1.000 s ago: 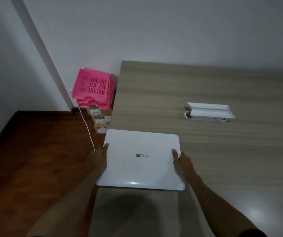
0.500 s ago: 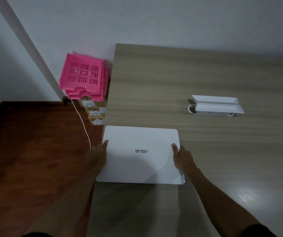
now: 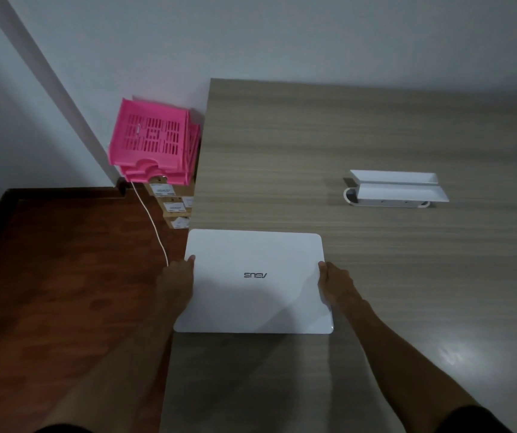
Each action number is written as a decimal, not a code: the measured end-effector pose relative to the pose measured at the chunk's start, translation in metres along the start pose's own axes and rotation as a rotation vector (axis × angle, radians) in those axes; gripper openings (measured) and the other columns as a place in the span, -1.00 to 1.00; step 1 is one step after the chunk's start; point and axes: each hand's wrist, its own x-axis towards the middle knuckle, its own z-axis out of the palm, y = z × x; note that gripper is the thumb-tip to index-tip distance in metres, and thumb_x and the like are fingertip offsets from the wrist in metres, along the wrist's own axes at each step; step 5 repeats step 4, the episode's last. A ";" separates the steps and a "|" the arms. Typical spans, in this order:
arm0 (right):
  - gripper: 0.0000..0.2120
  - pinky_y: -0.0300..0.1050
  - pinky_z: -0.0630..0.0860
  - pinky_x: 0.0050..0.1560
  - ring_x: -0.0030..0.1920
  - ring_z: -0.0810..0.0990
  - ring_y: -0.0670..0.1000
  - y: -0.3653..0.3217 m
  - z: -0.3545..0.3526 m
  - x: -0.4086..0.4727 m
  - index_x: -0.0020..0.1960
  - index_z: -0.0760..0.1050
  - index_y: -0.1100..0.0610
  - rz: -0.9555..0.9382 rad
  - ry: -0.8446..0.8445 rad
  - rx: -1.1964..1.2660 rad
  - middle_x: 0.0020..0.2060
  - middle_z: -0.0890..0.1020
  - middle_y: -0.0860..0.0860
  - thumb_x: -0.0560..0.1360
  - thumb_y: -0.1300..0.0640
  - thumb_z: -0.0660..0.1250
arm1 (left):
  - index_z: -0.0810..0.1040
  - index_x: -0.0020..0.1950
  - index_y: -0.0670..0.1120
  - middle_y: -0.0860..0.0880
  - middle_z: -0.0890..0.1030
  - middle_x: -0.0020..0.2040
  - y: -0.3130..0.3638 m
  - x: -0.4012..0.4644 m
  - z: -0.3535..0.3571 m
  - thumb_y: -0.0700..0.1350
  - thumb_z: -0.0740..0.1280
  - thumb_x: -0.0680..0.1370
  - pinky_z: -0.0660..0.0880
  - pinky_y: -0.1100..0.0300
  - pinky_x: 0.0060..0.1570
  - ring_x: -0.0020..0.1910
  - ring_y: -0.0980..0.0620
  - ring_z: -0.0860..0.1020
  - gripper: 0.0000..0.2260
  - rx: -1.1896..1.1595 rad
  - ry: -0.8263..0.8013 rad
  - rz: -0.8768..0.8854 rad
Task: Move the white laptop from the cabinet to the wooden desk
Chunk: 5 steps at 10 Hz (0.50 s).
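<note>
The closed white laptop [image 3: 254, 282] with a dark logo on its lid is at the left front part of the wooden desk [image 3: 360, 135], its left edge level with the desk's left edge. My left hand [image 3: 177, 279] grips the laptop's left side, thumb on the lid. My right hand [image 3: 335, 284] grips its right side the same way. I cannot tell whether the laptop rests flat on the desk or hovers just above it. The cabinet is out of view.
A white two-tier tray [image 3: 396, 189] lies on the desk to the right. Left of the desk, pink plastic baskets [image 3: 154, 142] sit stacked on cardboard boxes [image 3: 172, 207] against the wall. A white cable [image 3: 154, 226] hangs there above the dark red-brown floor [image 3: 54, 276].
The laptop has come a little lower and nearer the desk surface, still held by both hands. My head view has shifted slightly; the tray and baskets appear displaced.
</note>
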 end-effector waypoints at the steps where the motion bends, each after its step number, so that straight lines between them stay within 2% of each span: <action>1: -0.52 0.10 0.48 0.20 0.18 0.56 0.31 0.000 -0.004 -0.005 0.28 0.47 0.23 -0.009 -0.011 0.060 0.17 0.59 0.30 0.68 -0.07 -0.07 | 0.60 0.19 -0.19 -0.19 0.65 -0.03 0.006 -0.002 -0.016 -0.14 0.23 0.65 0.61 0.00 -0.09 -0.07 -0.14 0.64 -0.77 -0.095 -0.127 -0.076; 2: -0.57 0.13 0.50 0.16 0.13 0.57 0.31 0.004 -0.010 -0.016 0.27 0.42 0.26 -0.013 -0.022 0.125 0.14 0.58 0.31 0.67 -0.05 0.01 | 0.57 0.20 -0.24 -0.25 0.61 0.15 0.010 -0.004 -0.024 0.02 0.06 0.69 0.53 -0.06 0.11 0.13 -0.22 0.59 -0.58 -0.169 -0.120 -0.120; 3: -0.63 0.10 0.46 0.19 0.19 0.54 0.27 0.005 -0.017 -0.042 0.30 0.40 0.24 -0.085 0.007 0.089 0.21 0.55 0.26 0.67 -0.01 0.08 | 0.49 0.29 -0.26 -0.26 0.56 0.25 0.010 -0.016 -0.041 0.15 0.04 0.66 0.46 -0.07 0.21 0.22 -0.22 0.55 -0.48 -0.249 -0.188 -0.163; 4: -0.57 0.12 0.40 0.31 0.34 0.43 0.21 0.006 -0.019 -0.066 0.45 0.32 0.16 -0.196 0.069 0.031 0.36 0.44 0.19 0.66 -0.01 0.12 | 0.41 0.35 -0.24 -0.23 0.55 0.27 0.004 -0.033 -0.043 0.14 0.11 0.65 0.44 -0.07 0.24 0.25 -0.20 0.52 -0.50 -0.305 -0.082 -0.039; 5: -0.57 0.12 0.40 0.31 0.34 0.43 0.21 0.006 -0.019 -0.066 0.45 0.32 0.16 -0.196 0.069 0.031 0.36 0.44 0.19 0.66 -0.01 0.12 | 0.41 0.35 -0.24 -0.23 0.55 0.27 0.004 -0.033 -0.043 0.14 0.11 0.65 0.44 -0.07 0.24 0.25 -0.20 0.52 -0.50 -0.305 -0.082 -0.039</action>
